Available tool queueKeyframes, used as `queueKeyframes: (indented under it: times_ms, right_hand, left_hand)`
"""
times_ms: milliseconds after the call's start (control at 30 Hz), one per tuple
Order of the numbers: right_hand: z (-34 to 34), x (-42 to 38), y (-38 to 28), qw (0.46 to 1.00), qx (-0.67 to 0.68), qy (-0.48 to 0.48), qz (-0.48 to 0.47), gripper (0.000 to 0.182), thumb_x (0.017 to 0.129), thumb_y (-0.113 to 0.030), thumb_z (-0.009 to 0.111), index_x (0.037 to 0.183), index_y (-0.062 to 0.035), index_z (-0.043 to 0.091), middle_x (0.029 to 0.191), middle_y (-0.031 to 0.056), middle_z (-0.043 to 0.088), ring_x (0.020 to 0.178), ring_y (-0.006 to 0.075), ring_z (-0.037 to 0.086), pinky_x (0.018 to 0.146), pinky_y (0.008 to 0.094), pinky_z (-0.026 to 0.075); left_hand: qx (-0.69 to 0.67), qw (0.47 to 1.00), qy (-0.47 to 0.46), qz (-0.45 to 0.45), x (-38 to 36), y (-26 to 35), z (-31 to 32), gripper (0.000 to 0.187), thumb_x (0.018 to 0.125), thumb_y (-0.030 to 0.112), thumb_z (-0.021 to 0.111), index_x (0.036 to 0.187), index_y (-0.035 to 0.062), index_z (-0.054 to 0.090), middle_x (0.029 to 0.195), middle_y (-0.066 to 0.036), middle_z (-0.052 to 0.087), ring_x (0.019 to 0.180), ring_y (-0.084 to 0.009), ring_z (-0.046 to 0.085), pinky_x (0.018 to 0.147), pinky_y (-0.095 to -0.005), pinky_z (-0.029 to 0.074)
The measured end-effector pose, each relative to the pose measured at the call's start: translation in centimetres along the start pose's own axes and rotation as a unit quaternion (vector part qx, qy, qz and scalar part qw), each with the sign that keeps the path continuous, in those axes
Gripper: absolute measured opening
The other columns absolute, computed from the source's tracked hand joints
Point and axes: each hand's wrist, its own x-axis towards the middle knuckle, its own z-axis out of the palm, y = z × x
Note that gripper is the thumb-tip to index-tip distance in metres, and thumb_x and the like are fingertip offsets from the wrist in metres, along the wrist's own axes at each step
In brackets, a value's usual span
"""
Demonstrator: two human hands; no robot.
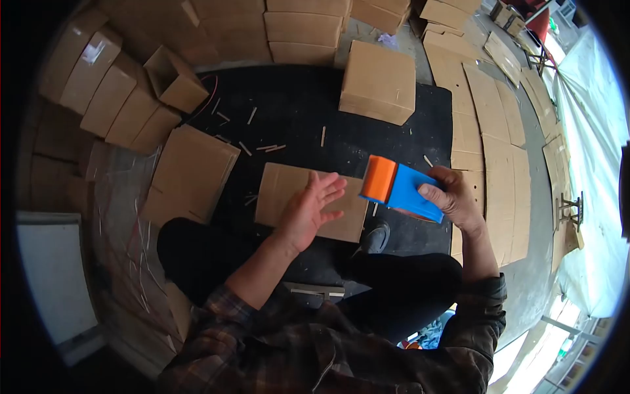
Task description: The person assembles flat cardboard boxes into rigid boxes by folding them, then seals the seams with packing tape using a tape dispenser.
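My right hand (457, 199) grips a blue and orange tape dispenser (410, 190), thumb on its near side, the orange end turned toward my left hand. Fingers spread and holding nothing, my left hand (308, 210) hovers over a flat-topped cardboard box (279, 197) in front of my knees. The dispenser overlaps the right end of that box in this view. Part of the box top is hidden behind my left hand and forearm.
Another closed carton (377, 75) sits farther back on the black mat (295, 98), among scattered cardboard strips. To the left are a cardboard piece (190, 171) and an open box (174, 82) beside stacked cartons (111, 92). Flattened cardboard sheets (502, 164) cover the floor at right.
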Motion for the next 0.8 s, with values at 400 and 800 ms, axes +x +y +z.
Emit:
queueKeyframes:
  times_ms: [400, 800]
  right_hand:
    - [8.6, -2.0, -2.3, 0.991, -0.044, -0.124, 0.023, 0.053, 0.073, -0.042, 0.082, 0.093, 0.0055, 0.068, 0.075, 0.0090, 0.064, 0.071, 0.0153, 0.062, 0.066, 0.0284, 0.050]
    - [12.8, 1.6, -2.6, 0.973, -0.095, -0.207, 0.031, 0.043, 0.081, -0.039, 0.075, 0.088, 0.0030, 0.070, 0.066, 0.0076, 0.061, 0.062, 0.0136, 0.058, 0.058, 0.0280, 0.047]
  left_hand:
    - [-0.197, 0.978, 0.013, -0.072, -6.0, -3.6, -4.0, 0.029, 0.099, 0.035, 0.050, 0.114, 0.0128, 0.060, 0.108, -0.002, 0.066, 0.106, -0.0176, 0.060, 0.088, -0.0436, 0.051]
    - [-0.173, 0.973, 0.153, -0.023, -4.3, -4.8, -7.3, 0.026, 0.093, 0.031, 0.060, 0.108, 0.0105, 0.063, 0.094, -0.004, 0.066, 0.088, -0.0140, 0.063, 0.078, -0.0368, 0.052]
